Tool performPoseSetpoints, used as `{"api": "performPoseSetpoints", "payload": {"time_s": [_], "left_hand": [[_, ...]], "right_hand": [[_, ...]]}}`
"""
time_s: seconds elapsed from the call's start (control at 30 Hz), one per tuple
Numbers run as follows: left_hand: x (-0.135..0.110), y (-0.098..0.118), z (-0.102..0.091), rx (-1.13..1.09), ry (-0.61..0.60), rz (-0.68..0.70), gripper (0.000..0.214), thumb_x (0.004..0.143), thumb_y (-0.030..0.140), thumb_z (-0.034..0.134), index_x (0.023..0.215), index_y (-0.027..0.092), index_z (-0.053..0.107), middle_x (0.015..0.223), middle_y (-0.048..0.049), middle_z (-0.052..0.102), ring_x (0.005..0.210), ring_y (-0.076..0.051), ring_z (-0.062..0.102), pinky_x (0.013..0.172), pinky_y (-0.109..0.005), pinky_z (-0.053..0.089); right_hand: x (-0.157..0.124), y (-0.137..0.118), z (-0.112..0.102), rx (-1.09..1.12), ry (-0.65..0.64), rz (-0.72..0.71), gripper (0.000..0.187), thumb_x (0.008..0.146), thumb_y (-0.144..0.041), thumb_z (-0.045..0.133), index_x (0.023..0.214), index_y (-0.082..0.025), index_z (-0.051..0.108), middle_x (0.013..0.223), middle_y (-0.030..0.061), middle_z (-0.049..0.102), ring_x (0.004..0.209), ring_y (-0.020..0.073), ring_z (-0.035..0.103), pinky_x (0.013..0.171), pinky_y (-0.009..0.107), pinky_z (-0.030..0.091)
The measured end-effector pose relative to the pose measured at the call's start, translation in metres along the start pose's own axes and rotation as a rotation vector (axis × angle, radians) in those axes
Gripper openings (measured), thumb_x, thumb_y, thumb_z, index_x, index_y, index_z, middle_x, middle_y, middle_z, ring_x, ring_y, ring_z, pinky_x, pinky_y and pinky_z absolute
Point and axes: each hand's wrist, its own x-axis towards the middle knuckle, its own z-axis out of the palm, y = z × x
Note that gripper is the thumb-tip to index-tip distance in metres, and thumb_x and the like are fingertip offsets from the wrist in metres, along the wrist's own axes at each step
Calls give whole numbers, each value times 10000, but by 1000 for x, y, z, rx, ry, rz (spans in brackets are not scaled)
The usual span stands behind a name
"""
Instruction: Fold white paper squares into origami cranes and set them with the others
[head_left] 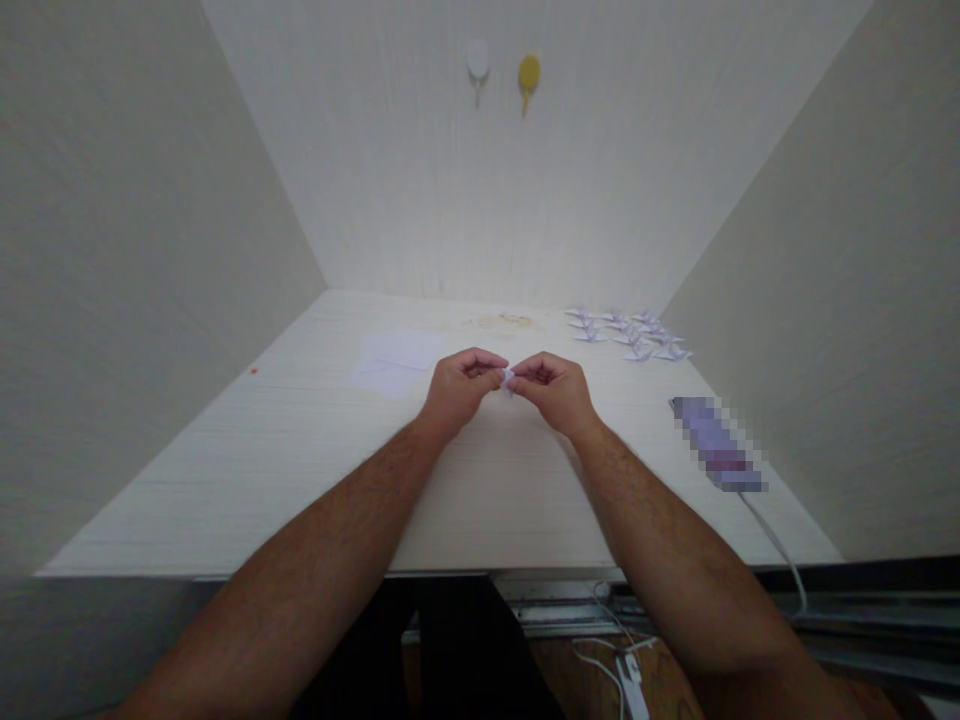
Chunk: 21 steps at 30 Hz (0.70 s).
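Observation:
Between my two hands, above the middle of the white table (495,500), is a small piece of folded white paper (508,380). My left hand (466,385) pinches its left side with thumb and fingertips. On the right side, my right hand (553,388) grips it the same way. Fingers cover most of the paper, so its exact shape is hidden. Several folded paper cranes (637,353) stand grouped at the back right of the table. Flat sheets of white paper (397,358) lie to the left of my left hand.
A blurred-out phone-like device (716,445) lies at the right, with a white cable (776,540) running over the table's front edge. Walls enclose the table on three sides. White (478,60) and yellow (529,72) hooks are on the back wall. A power strip (631,685) is on the floor.

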Motion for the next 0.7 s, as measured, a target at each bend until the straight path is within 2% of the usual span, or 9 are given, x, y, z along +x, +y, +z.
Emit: {"api": "performPoseSetpoints", "payload": {"time_s": [0.13,0.3,0.43,0.57,0.7], "left_hand": [[0,-1,-1,-101,-37,-62,192,654,261,762,789,140,700,671,-22,675,594,-125,612,604,-274,513],[-1,1,0,-208,-74,-140,209,658,277,759,805,140,704,745,-45,697,646,-139,637,597,-273,524],[-2,5,1,-260,-107,-165,217,640,215,749,840,139,709,760,-49,705,670,-150,656,623,-282,528],[-3,6,2,-189,-125,-117,269,609,189,769,864,135,704,780,-55,714,677,-155,659,629,-281,518],[-3,5,3,-74,-64,-96,193,621,212,752,789,135,695,687,-27,687,599,-126,613,578,-259,495]], "right_hand": [[2,2,-3,28,-30,22,255,598,-350,820,739,-185,686,670,4,690,577,121,611,574,269,513],[4,1,-8,109,-60,41,249,630,-353,797,779,-185,688,648,-6,679,549,114,602,559,272,517],[4,1,-7,138,-56,29,217,670,-320,753,828,-190,681,640,-15,673,522,110,594,535,265,510],[4,1,-4,81,14,10,157,660,-263,728,776,-177,666,597,-20,649,507,108,582,509,248,487],[3,2,-2,-6,30,25,150,645,-258,732,727,-166,646,572,-17,630,500,109,570,481,233,453]]}}
